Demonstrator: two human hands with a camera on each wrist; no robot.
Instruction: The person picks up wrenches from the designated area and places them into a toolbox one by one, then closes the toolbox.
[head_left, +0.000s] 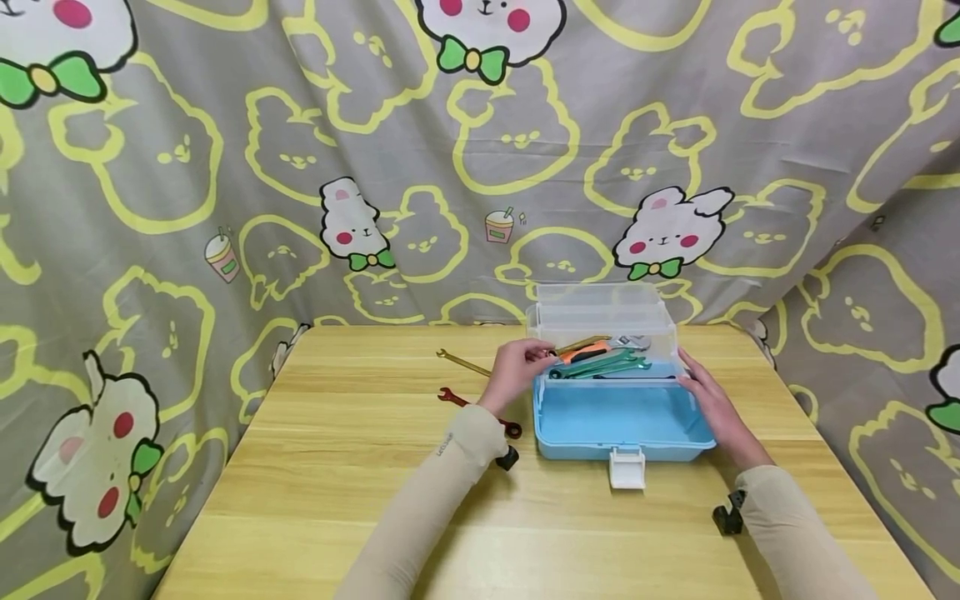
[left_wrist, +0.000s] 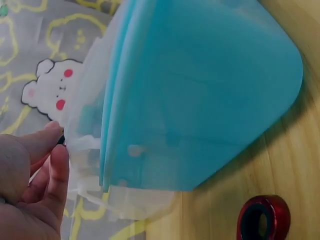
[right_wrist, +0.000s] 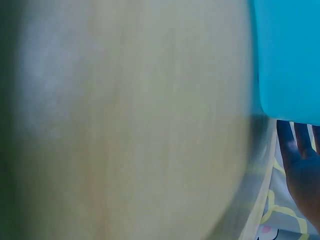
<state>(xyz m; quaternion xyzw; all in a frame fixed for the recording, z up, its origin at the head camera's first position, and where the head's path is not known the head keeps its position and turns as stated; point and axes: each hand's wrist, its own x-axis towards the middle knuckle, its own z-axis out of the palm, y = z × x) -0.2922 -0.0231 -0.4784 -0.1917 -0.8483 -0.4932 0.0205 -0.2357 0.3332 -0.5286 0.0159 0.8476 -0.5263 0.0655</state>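
Your blue plastic toolbox (head_left: 622,425) sits right of center in the head view, on the far half of the wooden tabletop (head_left: 337,500), its back edge close to the tabletop's rear edge and the hanging cartoon-print cloth (head_left: 225,167). Its clear lid (head_left: 596,304) stands open behind it, and a clear tray (head_left: 600,346) rides across the top of the blue tub, carrying green wrenches (head_left: 600,365) and an orange-handled tool (head_left: 585,350). A white latch (head_left: 627,468) hangs off the front wall toward you.

Your left hand (head_left: 517,371) is at the tray's left end; its fingers (left_wrist: 55,165) curl against the clear plastic edge, pinching the tray there. Your right hand (head_left: 712,400) lies along the box's right wall with straight, relaxed fingers (right_wrist: 300,150) pressed against it, clasping nothing.

Left of the box, a gold wrench (head_left: 463,363) and a red wrench (head_left: 480,408) lie flat on the tabletop, the red one partly under your left forearm; its ring end (left_wrist: 263,217) shows glossy and round in the left wrist view, just beside the tub's rounded blue corner.

You have wide bare wood in the lower and left parts of the head view. To the right the tabletop's edge runs near your right forearm, with cloth draped just beyond. The tub is smooth, matte and round-cornered; the wood shows pale, straight grain.
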